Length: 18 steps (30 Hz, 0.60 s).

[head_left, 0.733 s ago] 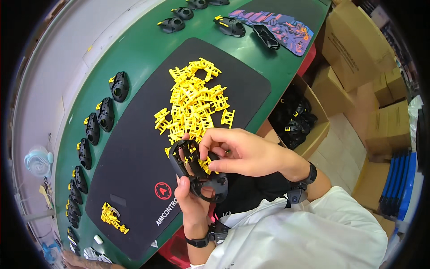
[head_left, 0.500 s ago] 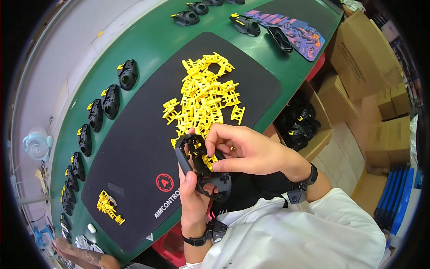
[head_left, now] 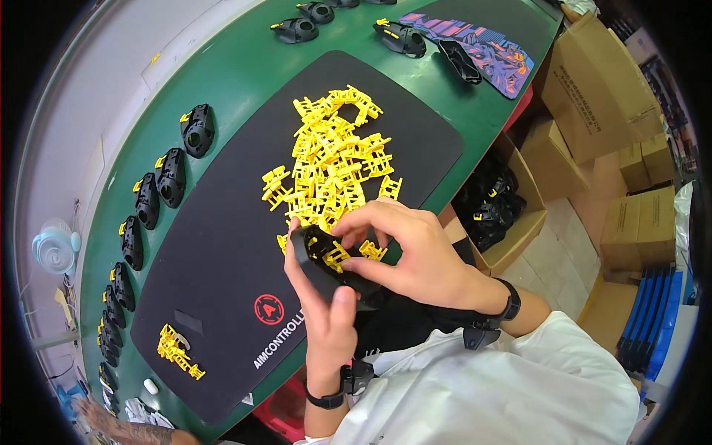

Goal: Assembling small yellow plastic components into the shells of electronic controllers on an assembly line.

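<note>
My left hand (head_left: 330, 334) is wrapped around a hollow black mouse shell (head_left: 311, 268), tilted with its open side toward my right hand. Thumb and fingertips of my right hand (head_left: 419, 252) pinch a small yellow plastic frame (head_left: 336, 257) at the shell's opening. Whether that frame is seated inside cannot be made out, as my fingers cover part of it. Just beyond both hands, a heap of similar yellow plastic frames (head_left: 334, 163) lies on a black desk mat (head_left: 215, 259). One loose yellow frame (head_left: 372, 251) shows beside my right fingers.
Black shells with yellow parts (head_left: 171, 178) stand in a curved row along the green table (head_left: 245, 74). A smaller yellow cluster (head_left: 178, 352) lies at the mat's near left. An open carton (head_left: 530, 230) of shells stands right. Another person's forearm (head_left: 126, 430) enters lower left.
The shell has tilted in my left hand, so less of its inside shows. My right fingers have moved slightly up and left with the yellow frame.
</note>
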{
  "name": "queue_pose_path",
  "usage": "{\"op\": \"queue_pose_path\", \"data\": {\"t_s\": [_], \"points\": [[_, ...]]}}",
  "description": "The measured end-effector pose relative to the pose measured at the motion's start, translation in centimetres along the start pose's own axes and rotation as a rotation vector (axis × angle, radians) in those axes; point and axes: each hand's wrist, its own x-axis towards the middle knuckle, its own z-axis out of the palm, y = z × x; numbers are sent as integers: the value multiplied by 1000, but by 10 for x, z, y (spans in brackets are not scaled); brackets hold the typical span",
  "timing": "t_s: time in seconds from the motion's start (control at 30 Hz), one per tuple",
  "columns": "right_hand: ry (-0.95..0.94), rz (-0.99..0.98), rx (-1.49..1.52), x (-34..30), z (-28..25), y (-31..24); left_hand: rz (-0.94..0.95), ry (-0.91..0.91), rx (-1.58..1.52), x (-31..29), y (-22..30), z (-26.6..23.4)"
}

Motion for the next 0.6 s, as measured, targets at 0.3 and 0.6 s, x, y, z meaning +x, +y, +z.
{"op": "queue_pose_path", "data": {"t_s": [0.3,0.6], "points": [[94,178,459,-5,4,-9,393,125,312,-7,-13,-3],[156,-22,148,-3,-3,-9,230,104,86,-12,-16,3]]}}
